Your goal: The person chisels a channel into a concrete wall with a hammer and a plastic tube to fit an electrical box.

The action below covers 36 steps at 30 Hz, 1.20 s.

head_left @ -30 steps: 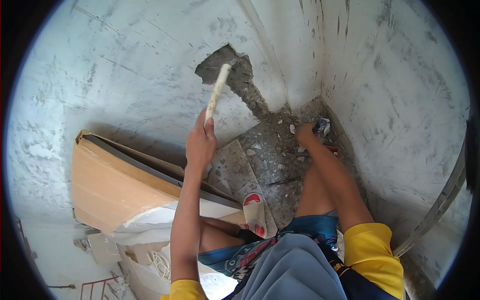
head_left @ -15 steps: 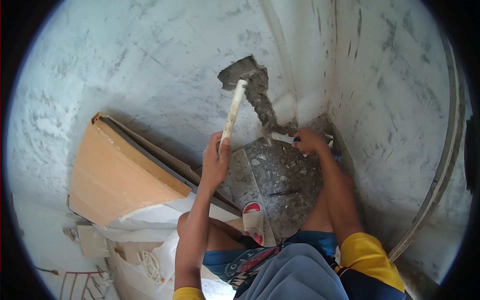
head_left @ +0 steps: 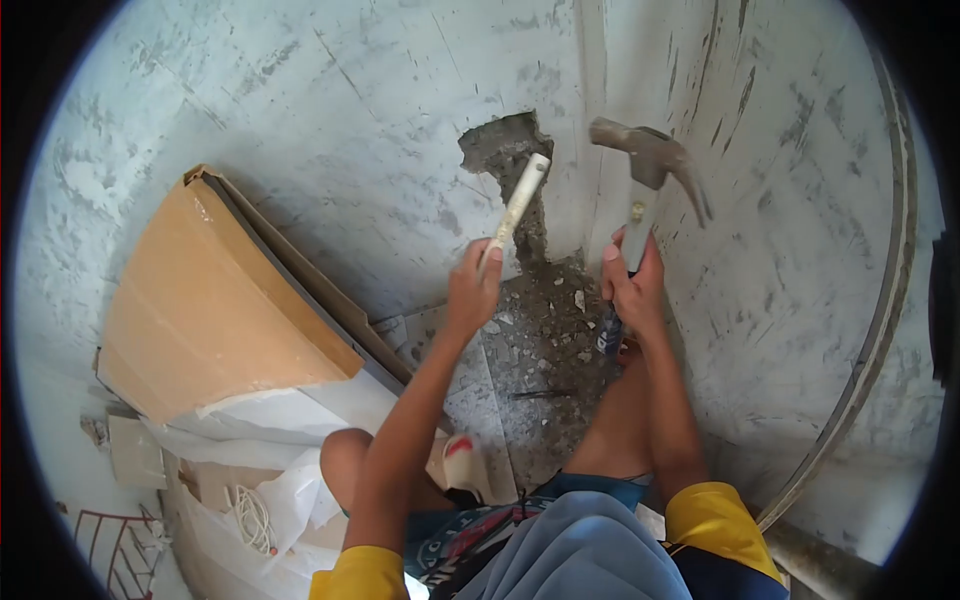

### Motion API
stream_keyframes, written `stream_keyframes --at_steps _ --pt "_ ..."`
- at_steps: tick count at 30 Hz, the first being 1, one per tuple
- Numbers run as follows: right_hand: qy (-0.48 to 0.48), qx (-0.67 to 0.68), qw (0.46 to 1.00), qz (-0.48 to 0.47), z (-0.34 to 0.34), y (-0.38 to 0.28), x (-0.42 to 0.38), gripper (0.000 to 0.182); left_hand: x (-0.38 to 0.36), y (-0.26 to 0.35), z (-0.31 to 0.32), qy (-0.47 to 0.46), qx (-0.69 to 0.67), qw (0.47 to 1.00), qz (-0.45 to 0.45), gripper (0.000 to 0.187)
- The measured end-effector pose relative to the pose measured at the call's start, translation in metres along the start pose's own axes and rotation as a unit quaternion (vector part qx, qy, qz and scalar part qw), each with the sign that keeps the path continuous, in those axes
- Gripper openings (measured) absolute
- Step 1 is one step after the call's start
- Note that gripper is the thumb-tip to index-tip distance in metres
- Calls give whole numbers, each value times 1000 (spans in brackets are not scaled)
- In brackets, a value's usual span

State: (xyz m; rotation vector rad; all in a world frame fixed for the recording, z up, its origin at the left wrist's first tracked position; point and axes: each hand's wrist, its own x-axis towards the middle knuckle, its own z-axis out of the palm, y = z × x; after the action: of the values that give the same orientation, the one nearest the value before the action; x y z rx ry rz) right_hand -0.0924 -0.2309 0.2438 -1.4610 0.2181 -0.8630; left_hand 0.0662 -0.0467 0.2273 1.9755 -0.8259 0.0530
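My right hand (head_left: 637,285) is closed round the pale handle of a claw hammer (head_left: 650,158). The hammer's head is raised, its curved claw to the right, in front of the wall corner. My left hand (head_left: 472,295) grips a scuffed white rod (head_left: 520,205) near its lower end, and the palm hides that end. Its upper end, with a small dark hole, overlaps the chipped grey patch (head_left: 500,143) in the white wall. From that patch a rough grey channel runs down to the floor.
Broken rubble (head_left: 540,340) covers the floor in the corner. To the left a large cardboard box (head_left: 230,290) leans by the wall. White sheeting and a coiled white cable (head_left: 250,520) lie lower left. A sandalled foot (head_left: 463,468) stands by the rubble.
The hammer has swung up from the foot of the channel to the right of the patch. My left hand and the rod have shifted right in view. The view itself has moved slightly.
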Motion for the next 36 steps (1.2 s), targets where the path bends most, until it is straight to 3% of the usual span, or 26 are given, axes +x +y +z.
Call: stream_keyframes --at_steps 3,8,10,14,16,18,20,22,24,26,29,32,36 --pt "1 -9 1000 -12 -7 -3 5 32 -7 2 22 -22 -76 996 -37 36" --pt "14 -58 997 -41 12 2 -4 47 -5 -25 50 7 -128 992 -12 40" --pt "16 -101 994 -41 18 4 -9 53 15 -34 54 42 -84 995 43 39" --pt "12 -165 986 -33 17 -2 -20 50 49 -41 45 22 -57 998 2 36" --pt "9 -236 971 -39 19 -9 -27 50 49 -62 59 102 6 995 3 33" --pt "20 -264 964 -33 27 -14 -36 50 31 -61 72 106 -60 993 -1 32" --pt "22 -290 957 -21 40 -20 -44 49 13 -45 73 96 -163 980 -66 33" --pt "36 -296 954 -28 54 -30 -39 45 6 -41 78 63 -214 972 -77 44" --pt "52 -339 936 -79 71 -43 -22 44 3 -31 79 79 -339 937 -34 51" --pt "74 -371 918 -121 86 -59 -11 42 -10 -17 74 49 -377 924 -36 54" --pt "126 -340 921 -141 102 -82 10 44 -26 -3 75 79 -372 915 135 51" --pt "104 -311 940 -92 95 -85 9 42 -44 -4 78 74 -374 909 168 45" --pt "108 -258 956 -93 82 -63 8 31 -52 -20 77 45 -354 920 163 41"
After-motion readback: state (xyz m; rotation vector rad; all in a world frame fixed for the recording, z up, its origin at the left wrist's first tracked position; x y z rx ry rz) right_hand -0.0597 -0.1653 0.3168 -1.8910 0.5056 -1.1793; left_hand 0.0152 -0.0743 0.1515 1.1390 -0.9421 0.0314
